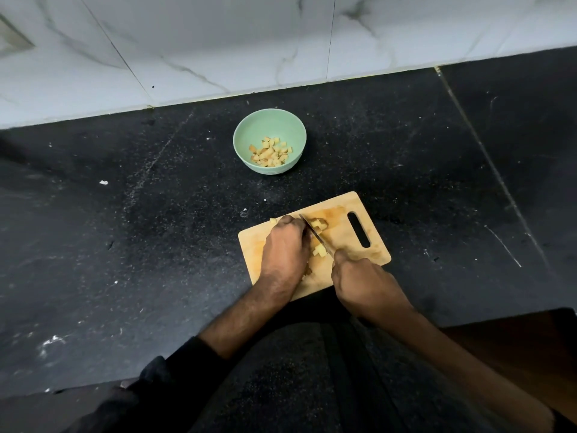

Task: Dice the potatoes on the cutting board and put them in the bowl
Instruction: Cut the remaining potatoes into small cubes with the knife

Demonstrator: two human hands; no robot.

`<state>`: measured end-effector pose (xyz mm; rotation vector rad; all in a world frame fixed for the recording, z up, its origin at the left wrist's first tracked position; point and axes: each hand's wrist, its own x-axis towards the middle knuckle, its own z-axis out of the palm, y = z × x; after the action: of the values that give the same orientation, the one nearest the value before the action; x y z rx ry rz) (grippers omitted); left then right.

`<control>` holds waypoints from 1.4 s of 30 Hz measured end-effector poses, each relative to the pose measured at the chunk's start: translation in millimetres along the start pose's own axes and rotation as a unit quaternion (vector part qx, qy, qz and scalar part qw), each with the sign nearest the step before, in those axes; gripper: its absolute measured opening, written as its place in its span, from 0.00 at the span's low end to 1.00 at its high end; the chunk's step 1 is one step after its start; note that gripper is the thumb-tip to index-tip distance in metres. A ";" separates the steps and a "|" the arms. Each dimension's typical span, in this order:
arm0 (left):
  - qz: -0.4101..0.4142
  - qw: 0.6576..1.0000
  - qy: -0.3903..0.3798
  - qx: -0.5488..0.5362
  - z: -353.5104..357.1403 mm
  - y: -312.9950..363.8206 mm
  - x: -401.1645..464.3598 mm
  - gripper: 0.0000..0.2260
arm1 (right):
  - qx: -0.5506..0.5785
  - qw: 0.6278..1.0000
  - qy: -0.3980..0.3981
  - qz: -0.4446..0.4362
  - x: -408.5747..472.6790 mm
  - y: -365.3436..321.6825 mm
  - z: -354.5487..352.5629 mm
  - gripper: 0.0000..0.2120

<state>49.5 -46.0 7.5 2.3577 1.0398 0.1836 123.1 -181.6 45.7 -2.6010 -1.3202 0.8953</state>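
Note:
A wooden cutting board (371, 228) with a slot handle lies on the black counter. My left hand (285, 250) curls over a potato piece on the board and hides most of it. My right hand (362, 281) grips the handle of a knife (317, 234), whose blade runs along my left fingers. Cut potato pieces (320, 250) lie beside the blade, and a few more (319, 225) sit beyond it. A pale green bowl (249, 134) stands behind the board with several potato cubes (271, 152) in it.
The black speckled stone counter (140, 229) stretches wide to the left and right, with small white scraps on it. A white marble wall (218, 42) rises behind the bowl. The counter's front edge runs beside my dark-clothed body at the bottom.

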 end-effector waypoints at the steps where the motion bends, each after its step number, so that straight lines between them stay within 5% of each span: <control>1: 0.001 1.000 -0.001 0.003 0.1 0.6 0.2 0.06 | 0.000 1.000 -0.004 -0.002 0.5 -0.4 -1.5 0.10; 18: -0.009 1.000 -0.018 0.023 3.4 1.9 1.2 0.12 | -0.032 0.997 -0.069 0.025 14.6 -4.9 0.5 0.12; 24: 0.009 0.999 -0.006 0.042 7.3 0.7 -1.2 0.11 | -0.019 0.990 -0.129 0.047 -4.3 0.7 -7.3 0.03; 27: 0.020 0.999 -0.004 0.036 7.9 -1.7 0.3 0.11 | -0.025 0.987 -0.149 0.062 -9.7 7.6 -9.6 0.07; 32: 0.037 0.998 -0.026 0.044 -0.2 -8.1 7.1 0.09 | -0.025 0.994 -0.097 0.047 -19.9 17.8 -8.0 0.13; 40: 0.025 0.998 -0.053 0.016 -8.7 -17.3 11.5 0.09 | 0.013 1.000 0.011 0.015 -15.6 11.9 -16.1 0.07; 42: 0.019 0.999 -0.041 0.000 -12.0 -17.8 9.6 0.15 | -0.003 1.000 0.008 0.012 -13.5 11.6 -16.5 0.07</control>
<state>40.7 -24.2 7.2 2.3657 0.9578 0.1005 134.0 -196.2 61.7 -2.6282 -1.2914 0.8727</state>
